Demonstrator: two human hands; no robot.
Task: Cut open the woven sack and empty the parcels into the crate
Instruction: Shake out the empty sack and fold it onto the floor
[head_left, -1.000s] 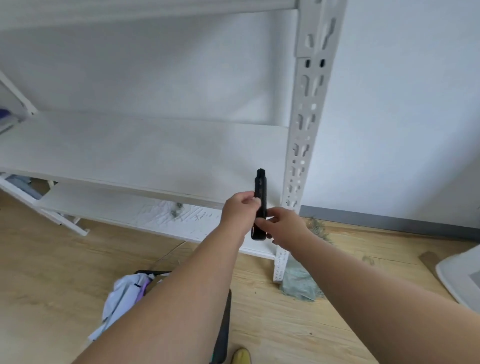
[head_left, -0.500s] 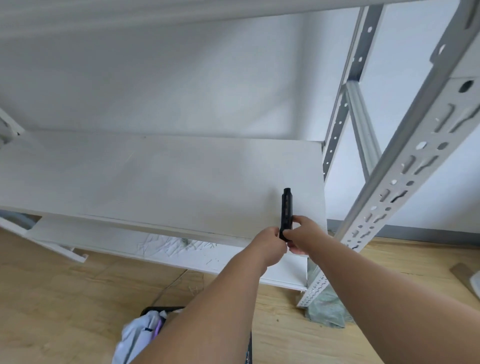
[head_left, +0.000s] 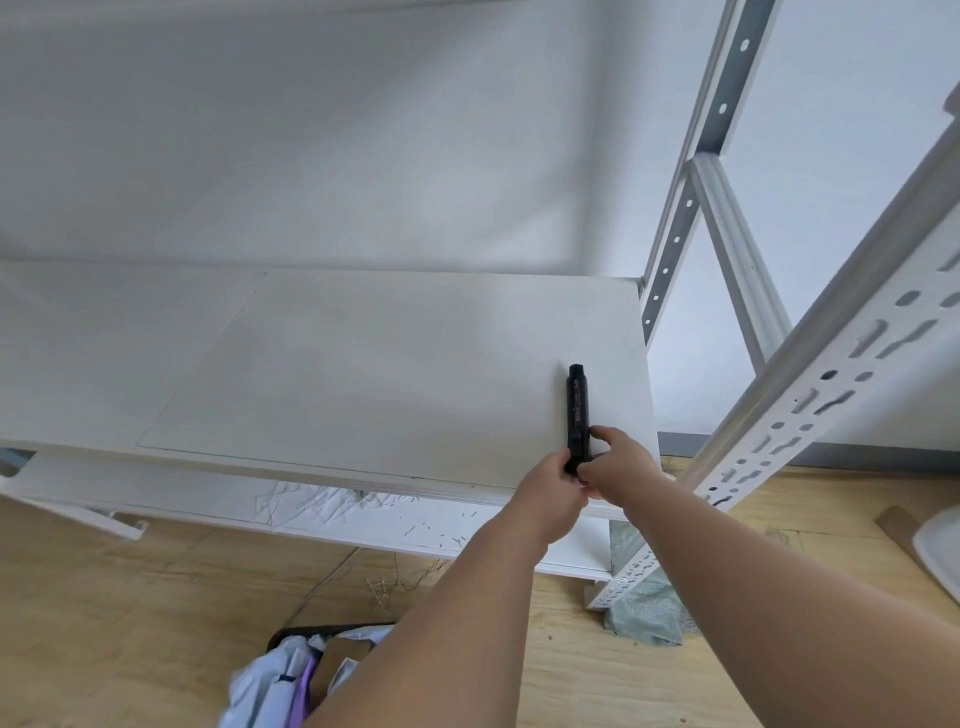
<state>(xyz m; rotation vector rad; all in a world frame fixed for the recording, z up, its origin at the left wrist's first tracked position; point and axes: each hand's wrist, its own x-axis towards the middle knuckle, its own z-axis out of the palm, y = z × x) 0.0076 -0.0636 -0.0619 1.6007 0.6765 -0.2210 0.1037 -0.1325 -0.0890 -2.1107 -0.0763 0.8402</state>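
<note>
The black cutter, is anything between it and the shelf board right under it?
Nothing visible. Both hands, left hand and right hand, hold the black cutter over a bare stretch of the white shelf board.

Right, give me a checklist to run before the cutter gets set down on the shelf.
1. Cutter held: ok, left hand and right hand both grip its lower end.
2. Blade retracted: cannot tell, no blade visible at the top end.
3. Shelf spot under the cutter bare: ok.
4. Clear of the upright: ok, it stands to the right, apart.
5. Parcels in the crate: ok, some show inside at the bottom edge.
6. Sack emptied: cannot tell.
</note>
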